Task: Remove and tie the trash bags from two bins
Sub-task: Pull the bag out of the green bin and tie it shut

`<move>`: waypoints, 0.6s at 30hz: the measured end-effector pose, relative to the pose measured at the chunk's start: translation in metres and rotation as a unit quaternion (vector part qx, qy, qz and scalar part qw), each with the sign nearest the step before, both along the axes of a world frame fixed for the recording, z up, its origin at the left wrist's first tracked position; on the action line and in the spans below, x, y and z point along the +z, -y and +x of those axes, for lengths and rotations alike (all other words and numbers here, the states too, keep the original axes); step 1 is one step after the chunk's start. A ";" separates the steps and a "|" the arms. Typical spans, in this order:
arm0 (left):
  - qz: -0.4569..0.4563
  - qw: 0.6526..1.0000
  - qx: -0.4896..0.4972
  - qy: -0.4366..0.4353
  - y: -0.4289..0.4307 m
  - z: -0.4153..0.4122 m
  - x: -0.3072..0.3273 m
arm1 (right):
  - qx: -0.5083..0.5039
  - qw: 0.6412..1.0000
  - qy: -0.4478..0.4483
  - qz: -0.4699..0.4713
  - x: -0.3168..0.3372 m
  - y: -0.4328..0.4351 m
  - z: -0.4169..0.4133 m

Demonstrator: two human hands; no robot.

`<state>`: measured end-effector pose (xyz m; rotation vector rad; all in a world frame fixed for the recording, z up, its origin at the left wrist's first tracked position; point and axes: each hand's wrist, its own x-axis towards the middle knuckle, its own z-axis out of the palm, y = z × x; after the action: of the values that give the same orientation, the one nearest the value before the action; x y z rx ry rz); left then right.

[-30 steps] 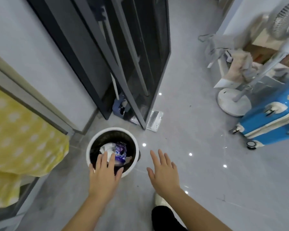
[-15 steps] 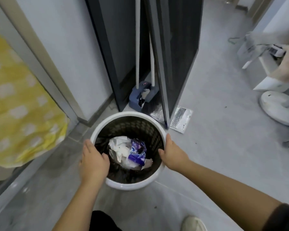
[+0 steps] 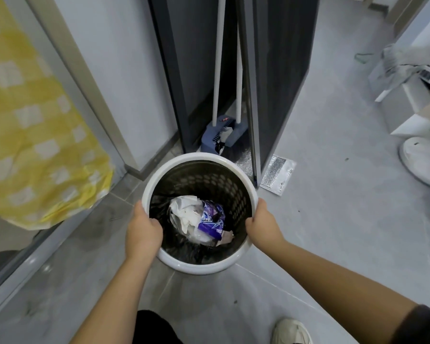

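Note:
A round white bin with a perforated dark inner wall stands on the grey floor in front of me. A black trash bag lines it, holding white crumpled paper and a purple wrapper. My left hand grips the bin's left rim with fingers curled inside. On the opposite side my right hand clasps the right rim. Only this one bin is in view.
A dark door frame rises just behind the bin, with a blue dustpan and broom and a silver foil pouch at its foot. Yellow checked cloth hangs left. A fan base and boxes sit right. My shoe is below.
I have come closer to the bin. Both hands went from hovering with spread fingers above the floor to gripping the bin's rim on either side.

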<state>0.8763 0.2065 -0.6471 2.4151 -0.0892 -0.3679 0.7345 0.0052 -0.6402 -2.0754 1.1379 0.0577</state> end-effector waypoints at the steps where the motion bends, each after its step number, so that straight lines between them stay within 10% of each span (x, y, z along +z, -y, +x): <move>1: -0.008 1.000 -0.001 0.000 0.000 0.000 0.000 | -0.006 1.000 0.012 0.005 0.002 -0.001 0.001; 18: -0.090 0.981 -0.074 0.156 0.012 -0.021 0.047 | -0.064 0.988 0.140 -0.025 0.017 0.030 -0.018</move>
<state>0.8551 0.1946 -0.6005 2.2729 -0.4249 -0.0404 0.7163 -0.0251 -0.6230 -1.9732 1.1038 -0.3176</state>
